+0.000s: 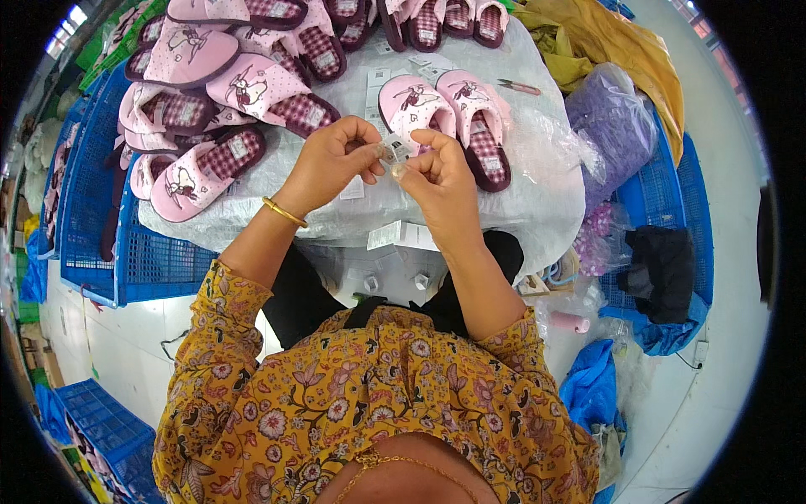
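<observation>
A small white printed label is between my two hands, above the near side of the table. My left hand pinches its left side with thumb and forefinger. On its right side, my right hand has its fingers closed on the label too. Just beyond my hands lies a pair of pink slippers with dark checked insoles: the left slipper is partly covered by my right hand, and the right slipper lies beside it. White label sheets lie left of the pair, and another label sheet sits at the table's near edge.
Many pink slippers are heaped on the table's left and far side. Thread snips lie at the right on the plastic-covered table. Blue crates stand at the left; a purple bagged bundle and yellow cloth are on the right.
</observation>
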The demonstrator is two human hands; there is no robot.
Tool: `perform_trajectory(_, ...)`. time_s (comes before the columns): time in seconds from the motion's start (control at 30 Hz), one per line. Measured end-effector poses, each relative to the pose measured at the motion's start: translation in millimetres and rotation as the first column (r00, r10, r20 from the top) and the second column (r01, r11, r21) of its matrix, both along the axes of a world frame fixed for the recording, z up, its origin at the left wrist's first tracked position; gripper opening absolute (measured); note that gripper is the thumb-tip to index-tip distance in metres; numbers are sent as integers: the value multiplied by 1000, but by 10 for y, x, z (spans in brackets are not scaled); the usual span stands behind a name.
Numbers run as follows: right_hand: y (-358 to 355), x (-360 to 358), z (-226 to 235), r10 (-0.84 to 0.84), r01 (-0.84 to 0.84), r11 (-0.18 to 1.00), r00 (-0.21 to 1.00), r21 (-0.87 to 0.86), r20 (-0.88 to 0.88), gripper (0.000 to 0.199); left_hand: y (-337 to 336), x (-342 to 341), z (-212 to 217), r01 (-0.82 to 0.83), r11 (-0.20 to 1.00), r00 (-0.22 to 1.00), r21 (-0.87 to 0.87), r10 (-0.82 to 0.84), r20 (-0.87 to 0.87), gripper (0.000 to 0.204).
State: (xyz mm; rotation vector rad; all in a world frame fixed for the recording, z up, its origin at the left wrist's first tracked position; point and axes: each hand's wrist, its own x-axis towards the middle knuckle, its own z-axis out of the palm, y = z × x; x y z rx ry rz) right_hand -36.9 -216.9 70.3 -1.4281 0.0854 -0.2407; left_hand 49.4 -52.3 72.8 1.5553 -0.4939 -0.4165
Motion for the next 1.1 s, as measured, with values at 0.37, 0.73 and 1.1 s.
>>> perform_trajectory(0.37,66,-81,-63,-8,3,996,998,-92,-55,42,40,-229,-7,2,998,1000,-57,-3,-27,8)
perform_trajectory(0.73,-30,-145,-216,52,-57,995,996,-78,-72,15,114,-290,-44,86,992,987,-88,-98,-131,12)
perform_trajectory(1.1,-221,-434,-362,219,-208,975,961,81,-171,19,-25,-409,-149,210,966,978,154,-208,-27,10)
